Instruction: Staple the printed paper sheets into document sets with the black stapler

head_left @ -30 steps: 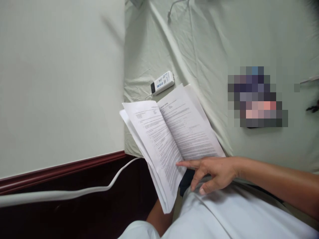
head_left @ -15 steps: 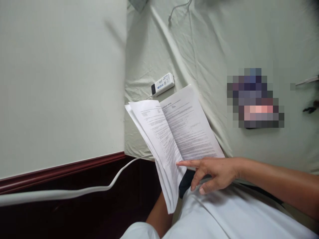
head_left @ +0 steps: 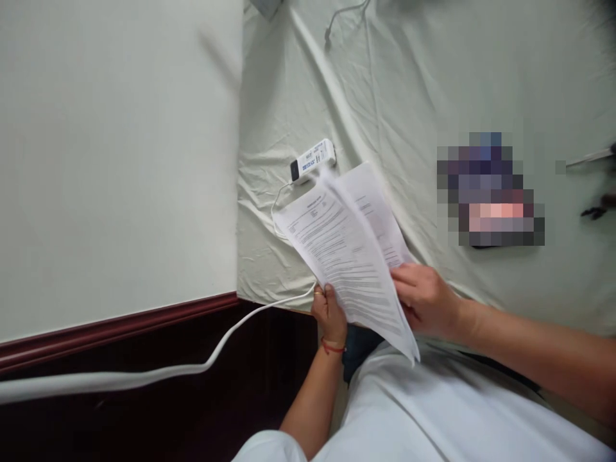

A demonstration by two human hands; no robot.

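Printed white papers [head_left: 351, 256] lie tilted in front of my body, a front sheet partly over another sheet behind it, the upper edge blurred. My left hand [head_left: 330, 314], with a ring and a red string at the wrist, grips their lower left edge, thumb on top. At the right edge my right hand [head_left: 426, 298] has its fingers bent between the front sheet and the page behind; some fingertips are hidden by paper, and whether they pinch a sheet is unclear.
A white power strip or adapter [head_left: 312, 160] with a cable lies beyond the papers on the pale green cloth [head_left: 404, 115]. A pixelated object [head_left: 491, 192] sits to the right. A white cable [head_left: 144, 375] crosses the dark area at the lower left.
The turned pages have swung from left to right. My left hand, hidden before, now shows at the lower left edge. My right hand has moved up and right, its pointing finger now bent.
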